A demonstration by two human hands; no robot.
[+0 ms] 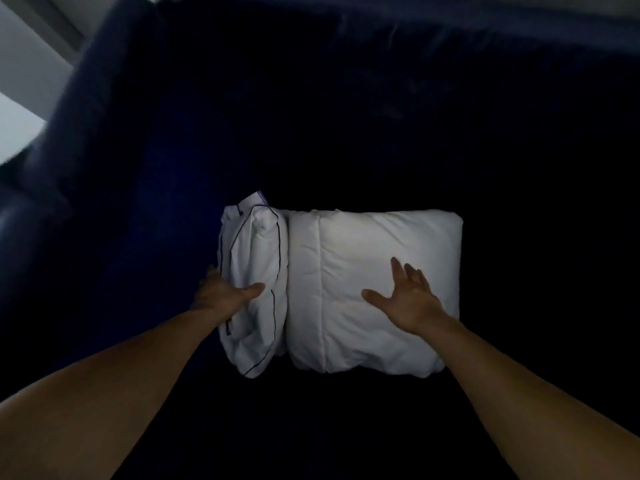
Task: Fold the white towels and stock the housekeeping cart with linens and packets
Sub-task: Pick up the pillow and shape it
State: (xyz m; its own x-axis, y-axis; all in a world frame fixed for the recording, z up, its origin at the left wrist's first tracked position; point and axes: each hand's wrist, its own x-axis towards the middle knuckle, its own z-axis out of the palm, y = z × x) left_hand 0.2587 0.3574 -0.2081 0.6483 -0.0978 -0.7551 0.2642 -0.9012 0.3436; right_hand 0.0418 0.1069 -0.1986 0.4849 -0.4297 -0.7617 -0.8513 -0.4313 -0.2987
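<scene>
Two white linens lie side by side on a dark blue sofa seat [346,133]. The larger one is a plain folded white bundle [374,282] on the right. Against its left side lies a smaller white piece with thin dark piping [254,268]. My left hand [225,294] holds the piped piece at its left edge, thumb on top and fingers hidden behind it. My right hand [405,296] hovers or rests flat over the larger bundle, fingers spread and straight.
The sofa's padded arm [86,116] rises at the left, with a pale wall or floor [17,81] beyond it. The dark seat spreads wide around the linens. The scene is dim and slightly blurred.
</scene>
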